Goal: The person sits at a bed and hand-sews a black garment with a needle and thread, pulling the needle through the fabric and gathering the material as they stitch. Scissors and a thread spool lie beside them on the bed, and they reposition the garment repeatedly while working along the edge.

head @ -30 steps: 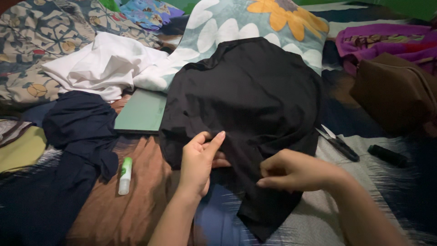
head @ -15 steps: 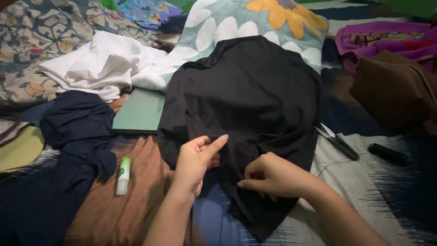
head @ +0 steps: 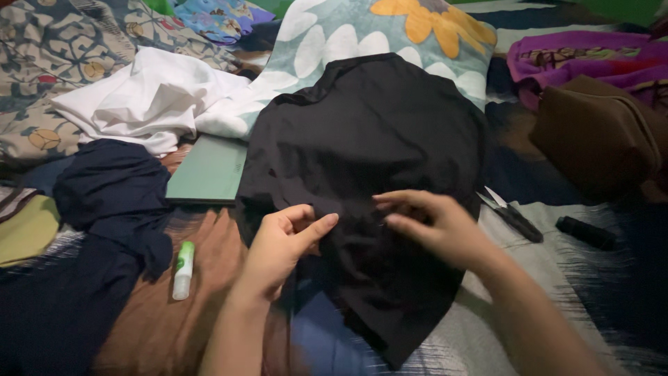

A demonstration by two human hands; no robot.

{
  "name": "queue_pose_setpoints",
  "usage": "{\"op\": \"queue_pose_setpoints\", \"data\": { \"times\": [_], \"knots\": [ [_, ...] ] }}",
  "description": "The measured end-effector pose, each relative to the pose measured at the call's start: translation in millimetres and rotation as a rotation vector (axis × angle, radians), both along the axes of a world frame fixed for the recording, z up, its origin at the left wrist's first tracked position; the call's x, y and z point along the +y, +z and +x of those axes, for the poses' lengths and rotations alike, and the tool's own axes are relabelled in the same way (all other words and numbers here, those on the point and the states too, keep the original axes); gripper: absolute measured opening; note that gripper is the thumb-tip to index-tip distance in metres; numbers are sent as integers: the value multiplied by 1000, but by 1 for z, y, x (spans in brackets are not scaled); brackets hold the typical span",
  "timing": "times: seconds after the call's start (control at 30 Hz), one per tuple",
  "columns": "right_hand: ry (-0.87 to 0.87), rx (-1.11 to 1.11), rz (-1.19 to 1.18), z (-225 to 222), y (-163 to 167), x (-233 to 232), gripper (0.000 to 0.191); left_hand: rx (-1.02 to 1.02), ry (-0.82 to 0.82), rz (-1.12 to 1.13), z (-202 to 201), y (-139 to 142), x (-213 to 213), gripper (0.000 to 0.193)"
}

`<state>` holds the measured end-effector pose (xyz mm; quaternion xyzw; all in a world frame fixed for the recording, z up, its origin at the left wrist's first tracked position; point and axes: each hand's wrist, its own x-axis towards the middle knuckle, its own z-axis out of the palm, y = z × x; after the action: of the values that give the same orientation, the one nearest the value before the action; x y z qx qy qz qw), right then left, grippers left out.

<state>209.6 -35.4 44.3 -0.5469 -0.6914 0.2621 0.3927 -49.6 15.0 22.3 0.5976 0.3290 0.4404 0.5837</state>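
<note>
- Head view: the black cloth lies draped over a floral pillow, hem toward you.
- Your left hand pinches a fold at its lower edge, thumb pressed to the fabric.
- Your right hand rests fingertips on the cloth; fingers loosely curled, what they hold can't be told.
- Scissors lie just right.
- Judged: mid-handling of the hem; next needs steady tension between both hands.

Patterned bed strewn with black cloth, white cloth, green laptop, glue stick, scissors, brown bag.
</note>
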Motion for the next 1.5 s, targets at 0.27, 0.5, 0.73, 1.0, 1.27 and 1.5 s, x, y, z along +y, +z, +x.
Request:
{"op": "queue_pose_setpoints", "data": {
  "times": [0.27, 0.5, 0.73, 1.0, 1.27, 1.5],
  "knots": [
    [41, -103, 8, -33, -4, -7, 33, 32, -72, 95, -1, -16, 11, 17],
    [-102, -9, -315, 0, 10, -2, 20, 13, -87, 213, -5, -31, 28, 16],
    [126, 406, -111, 49, 3, -3, 27, 76, 53, 268, -7, -45, 41, 30],
    [253, 649, -112, 62, -4, 0, 24, -36, 226, 197, -5, -40, 38, 22],
    [162, 650, -133, 89, 2, -4, 23, 17, 516, 118, -16, -44, 48, 29],
    [255, 819, 44, 123, 1, -13, 19, 4, 577, -4, -20, -52, 56, 41]
  ]
}}
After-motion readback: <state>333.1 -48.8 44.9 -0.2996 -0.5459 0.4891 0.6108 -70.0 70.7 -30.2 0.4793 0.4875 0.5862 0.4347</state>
